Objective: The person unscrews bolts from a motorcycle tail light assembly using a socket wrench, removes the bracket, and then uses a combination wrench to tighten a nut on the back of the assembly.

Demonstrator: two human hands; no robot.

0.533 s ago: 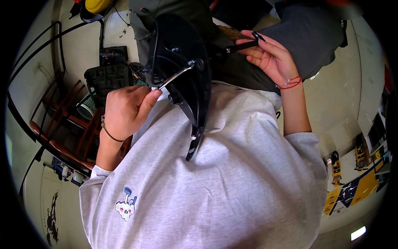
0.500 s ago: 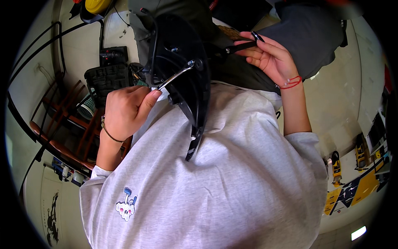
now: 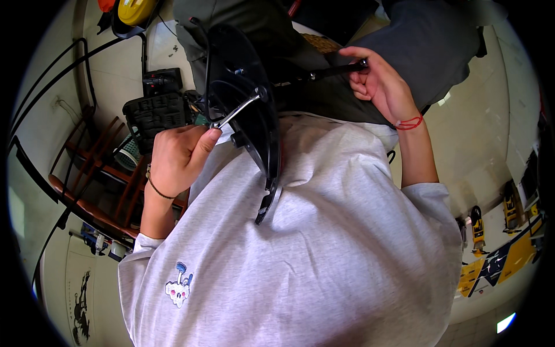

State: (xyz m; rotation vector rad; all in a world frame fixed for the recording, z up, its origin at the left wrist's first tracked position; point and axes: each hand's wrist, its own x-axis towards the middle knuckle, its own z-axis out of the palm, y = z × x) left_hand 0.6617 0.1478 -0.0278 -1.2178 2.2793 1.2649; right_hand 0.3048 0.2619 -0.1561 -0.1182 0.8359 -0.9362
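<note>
A curved black plastic shell [image 3: 267, 136], like a mudguard, stands on edge between my legs and against my shirt. My left hand [image 3: 180, 155] is closed round a silver wrench [image 3: 238, 111]. The wrench slants up to the right, its far end at a bolt [image 3: 260, 92] on the shell. On the other side, my right hand [image 3: 378, 81] has its fingers at the end of a long black-handled tool [image 3: 332, 72] pointing toward the shell. Where that tool meets the shell is dark and hard to make out. A thin black tube [image 3: 207, 75] runs along the shell's left side.
An open black tool case [image 3: 155, 115] lies on the floor at left, near another black case [image 3: 162, 81]. Beyond them are a brown wooden rack [image 3: 107, 156] with a perforated basket [image 3: 127, 153] and a yellow rounded object [image 3: 134, 10]. A black frame bends along the left edge.
My right hand and the black-handled tool have swung slightly, its fingers shifting along the handle. The shell has moved a little left in view; the wrench stays at the bolt.
</note>
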